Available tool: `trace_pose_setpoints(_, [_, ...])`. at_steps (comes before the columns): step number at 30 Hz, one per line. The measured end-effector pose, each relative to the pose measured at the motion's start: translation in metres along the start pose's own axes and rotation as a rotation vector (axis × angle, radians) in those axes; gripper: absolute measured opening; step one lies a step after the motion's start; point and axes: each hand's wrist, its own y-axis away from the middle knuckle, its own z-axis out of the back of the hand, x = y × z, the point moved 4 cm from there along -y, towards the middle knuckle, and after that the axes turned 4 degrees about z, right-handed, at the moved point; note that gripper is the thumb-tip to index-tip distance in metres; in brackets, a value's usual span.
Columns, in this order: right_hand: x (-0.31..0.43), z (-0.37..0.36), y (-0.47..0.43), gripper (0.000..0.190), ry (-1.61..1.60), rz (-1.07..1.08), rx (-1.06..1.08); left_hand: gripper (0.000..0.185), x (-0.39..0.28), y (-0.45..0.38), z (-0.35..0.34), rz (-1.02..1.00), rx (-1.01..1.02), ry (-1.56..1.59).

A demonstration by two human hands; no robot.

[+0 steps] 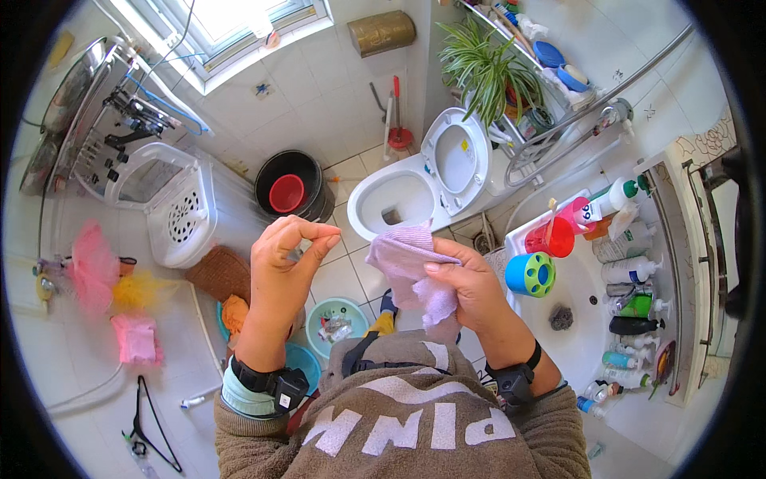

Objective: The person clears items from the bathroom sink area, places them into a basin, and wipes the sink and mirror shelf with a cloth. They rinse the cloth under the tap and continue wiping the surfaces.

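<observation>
My right hand (473, 281) grips a small lilac ribbed knit garment (398, 263) between thumb and fingers. It hangs loosely folded, in front of my brown sweatshirt (413, 413). To the left, my left hand (293, 251) is raised, with thumb and fingertips pinched together; no object can be made out between them. A gap separates this hand from the garment. Below and between the hands, a pale green basin (317, 314) on the floor holds small mixed items, including clear plastic. The toilet (359, 209), its lid raised, stands beyond the garment.
At right, the white washbasin (577, 359) carries a red cup (556, 236), a blue-green toothbrush holder (526, 275) and several bottles (628, 270). A washing machine (179, 239) with its lid up stands left, beside a black bucket (317, 203). A blue basin (308, 365) sits near my left forearm.
</observation>
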Motion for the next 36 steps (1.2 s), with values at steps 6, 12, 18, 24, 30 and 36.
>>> trace_pose_setpoints(6, [-0.007, 0.041, 0.026, 0.046, -0.015, -0.018, -0.04, 0.008, 0.013, 0.049, 0.006, 0.198, -0.107, 0.023])
trace_pose_setpoints(12, [-0.018, 0.085, 0.048, 0.047, 0.032, -0.043, -0.112, 0.009, 0.054, 0.1, 0.017, 0.344, -0.238, -0.086])
trace_pose_setpoints(18, [-0.029, 0.114, 0.083, 0.047, 0.152, -0.095, -0.236, 0.012, 0.146, 0.105, 0.053, 0.598, -0.198, -0.333])
trace_pose_setpoints(24, [-0.052, 0.111, 0.093, 0.051, 0.19, -0.061, -0.481, 0.017, 0.3, 0.069, 0.086, 0.707, -0.068, -0.69])
trace_pose_setpoints(30, [-0.086, 0.095, 0.064, 0.051, 0.136, -0.039, -0.666, 0.017, 0.438, 0.037, 0.126, 0.778, 0.002, -0.903])
trace_pose_setpoints(36, [-0.105, 0.083, 0.02, 0.052, 0.147, -0.02, -0.663, 0.016, 0.524, -0.003, 0.144, 0.689, -0.016, -0.9])
